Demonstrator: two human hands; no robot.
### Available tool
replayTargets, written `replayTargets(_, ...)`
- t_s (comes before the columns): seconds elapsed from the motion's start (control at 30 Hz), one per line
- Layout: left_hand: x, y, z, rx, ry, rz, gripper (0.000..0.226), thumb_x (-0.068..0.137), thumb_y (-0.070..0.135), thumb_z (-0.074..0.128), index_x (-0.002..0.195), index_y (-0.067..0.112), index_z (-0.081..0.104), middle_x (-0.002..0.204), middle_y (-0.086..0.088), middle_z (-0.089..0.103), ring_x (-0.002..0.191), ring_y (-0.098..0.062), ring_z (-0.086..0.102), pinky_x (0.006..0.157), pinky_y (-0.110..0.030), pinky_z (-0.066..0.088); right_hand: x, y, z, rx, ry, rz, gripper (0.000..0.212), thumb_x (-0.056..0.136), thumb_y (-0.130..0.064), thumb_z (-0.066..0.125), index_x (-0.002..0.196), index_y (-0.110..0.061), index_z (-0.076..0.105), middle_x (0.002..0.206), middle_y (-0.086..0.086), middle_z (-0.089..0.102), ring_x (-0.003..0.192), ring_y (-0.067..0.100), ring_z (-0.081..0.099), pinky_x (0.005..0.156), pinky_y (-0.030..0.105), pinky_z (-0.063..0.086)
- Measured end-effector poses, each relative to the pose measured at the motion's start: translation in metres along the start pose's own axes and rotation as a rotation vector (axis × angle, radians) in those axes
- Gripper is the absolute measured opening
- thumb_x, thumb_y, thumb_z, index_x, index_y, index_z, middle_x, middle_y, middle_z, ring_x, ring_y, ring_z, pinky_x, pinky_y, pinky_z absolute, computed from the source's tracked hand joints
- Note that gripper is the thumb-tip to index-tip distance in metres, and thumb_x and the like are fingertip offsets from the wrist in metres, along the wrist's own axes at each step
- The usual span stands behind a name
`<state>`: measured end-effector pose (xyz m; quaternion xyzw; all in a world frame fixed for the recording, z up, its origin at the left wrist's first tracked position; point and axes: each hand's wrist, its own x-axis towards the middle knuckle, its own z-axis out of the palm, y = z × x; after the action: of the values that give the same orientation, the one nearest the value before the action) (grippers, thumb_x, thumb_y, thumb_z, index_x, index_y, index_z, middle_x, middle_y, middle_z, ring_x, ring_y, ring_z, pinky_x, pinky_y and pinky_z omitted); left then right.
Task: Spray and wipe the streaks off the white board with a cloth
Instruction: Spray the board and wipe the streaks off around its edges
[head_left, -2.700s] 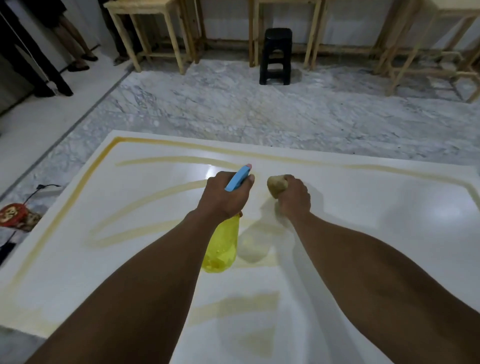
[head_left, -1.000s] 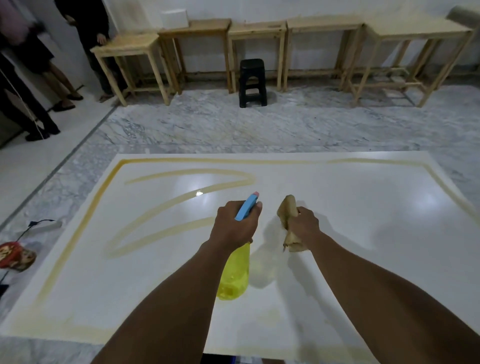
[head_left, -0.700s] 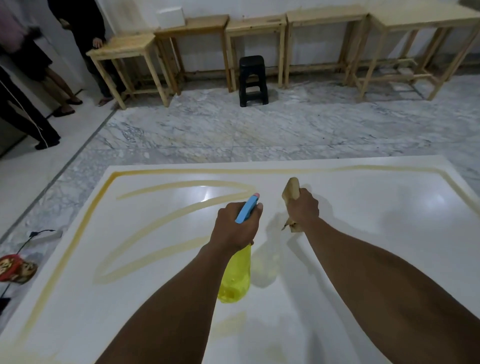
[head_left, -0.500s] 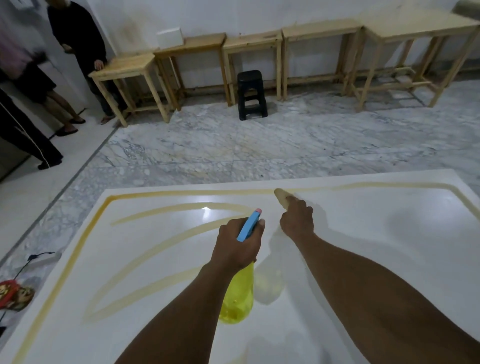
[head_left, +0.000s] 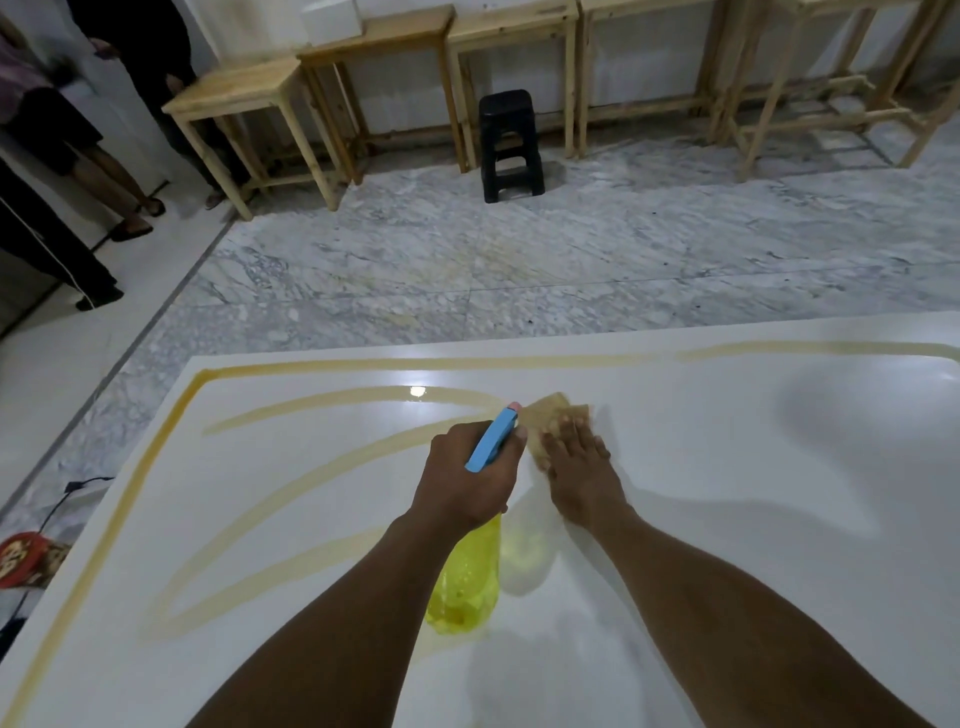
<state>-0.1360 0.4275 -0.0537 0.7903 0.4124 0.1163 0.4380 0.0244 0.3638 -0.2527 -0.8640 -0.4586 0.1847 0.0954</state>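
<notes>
A large white board (head_left: 727, 519) lies flat below me, marked with curved yellow-brown streaks (head_left: 291, 493) on its left half and a streak along its far edge. My left hand (head_left: 467, 480) grips a yellow spray bottle (head_left: 465, 587) by its blue trigger head, held just above the board's middle. Right beside it, my right hand (head_left: 576, 462) lies flat with straight fingers on a tan cloth (head_left: 553, 415), pressing it onto the board where the upper streaks end.
Grey marble floor (head_left: 571, 260) stretches beyond the board. A black stool (head_left: 510, 145) and a row of wooden tables (head_left: 374, 57) stand along the far wall. People's legs (head_left: 78, 171) are at the far left. A red object (head_left: 21, 558) and a cable lie left of the board.
My right hand carried the bunched cloth forward, then opened flat and pressed it on the board at the streaks' end. The left hand kept holding the bottle. My view tilted up.
</notes>
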Motion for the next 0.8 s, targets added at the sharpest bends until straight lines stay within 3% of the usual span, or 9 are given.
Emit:
replayTargets(0.1, -0.008, -0.003, 0.002, -0.008, 0.010, -0.012, 0.038, 0.102, 0.037, 0.064, 0.091, 0.001, 0.071, 0.086, -0.027, 0.071, 0.052, -0.028, 0.070, 0.044, -0.019, 0.052, -0.029, -0.006, 0.016, 0.047, 0.104, -0.020, 0.056, 0.099, -0.014, 0.039, 0.154, -0.019, 0.028, 0.163, 0.010, 0.013, 0.151, 0.032, 0.010, 0.120, 0.048, 0.012)
replayTargets(0.17, -0.016, -0.003, 0.003, -0.024, 0.013, -0.015, 0.036, 0.102, 0.037, 0.064, 0.095, 0.004, 0.073, 0.086, -0.026, 0.072, 0.053, -0.028, 0.070, 0.046, -0.026, 0.057, -0.053, -0.011, 0.029, 0.062, 0.176, -0.019, 0.055, 0.092, -0.010, 0.053, 0.146, -0.015, 0.045, 0.156, 0.015, 0.034, 0.144, 0.038, 0.031, 0.113, 0.052, 0.026)
replayTargets(0.27, -0.035, -0.005, 0.003, -0.072, 0.016, -0.017, 0.026, 0.101, 0.037, 0.064, 0.098, 0.014, 0.076, 0.090, -0.025, 0.073, 0.063, -0.030, 0.072, 0.048, -0.028, 0.060, -0.097, -0.020, 0.041, 0.045, 0.148, -0.020, 0.057, 0.090, -0.005, 0.056, 0.146, -0.013, 0.045, 0.155, 0.015, 0.035, 0.144, 0.038, 0.031, 0.113, 0.051, 0.027)
replayTargets(0.43, -0.080, -0.017, 0.003, -0.086, 0.016, 0.041, 0.011, 0.102, 0.037, 0.063, 0.095, 0.043, 0.069, 0.086, -0.020, 0.073, 0.052, -0.013, 0.070, 0.058, -0.039, 0.066, -0.173, -0.037, 0.059, -0.013, 0.178, -0.018, 0.061, 0.073, 0.002, 0.074, 0.131, -0.012, 0.061, 0.140, 0.015, 0.056, 0.129, 0.038, 0.053, 0.098, 0.050, 0.047)
replayTargets(0.5, -0.103, -0.026, 0.002, -0.088, -0.001, 0.025, 0.014, 0.102, 0.038, 0.062, 0.096, 0.032, 0.074, 0.086, -0.022, 0.072, 0.049, -0.014, 0.068, 0.057, -0.039, 0.066, -0.206, -0.046, 0.065, 0.001, 0.169, 0.005, 0.065, 0.069, 0.005, 0.072, 0.131, -0.014, 0.061, 0.141, 0.012, 0.057, 0.131, 0.035, 0.052, 0.098, 0.049, 0.048)
replayTargets(0.57, -0.130, -0.036, 0.001, -0.076, 0.004, 0.003, 0.030, 0.102, 0.038, 0.062, 0.099, 0.012, 0.076, 0.085, -0.025, 0.071, 0.048, -0.017, 0.066, 0.049, -0.028, 0.061, -0.243, -0.059, 0.073, 0.009, 0.171, 0.037, 0.070, 0.066, 0.008, 0.071, 0.131, -0.016, 0.061, 0.140, 0.010, 0.057, 0.131, 0.034, 0.052, 0.095, 0.047, 0.050)
replayTargets(0.67, -0.171, -0.048, -0.003, -0.091, -0.001, -0.015, 0.020, 0.102, 0.038, 0.062, 0.088, 0.028, 0.072, 0.076, -0.013, 0.066, 0.052, -0.020, 0.067, 0.046, -0.019, 0.053, -0.294, -0.077, 0.085, -0.035, 0.159, 0.061, 0.072, 0.058, 0.005, 0.076, 0.125, -0.019, 0.066, 0.134, 0.007, 0.063, 0.125, 0.032, 0.058, 0.086, 0.044, 0.056)
replayTargets(0.8, -0.217, -0.065, -0.010, -0.058, -0.009, -0.013, 0.028, 0.102, 0.040, 0.061, 0.079, 0.026, 0.069, 0.069, -0.006, 0.064, 0.051, -0.027, 0.073, 0.056, -0.035, 0.064, -0.351, -0.097, 0.102, -0.059, 0.132, 0.096, 0.070, 0.053, 0.005, 0.077, 0.118, -0.021, 0.070, 0.127, 0.006, 0.068, 0.117, 0.031, 0.064, 0.076, 0.042, 0.060)
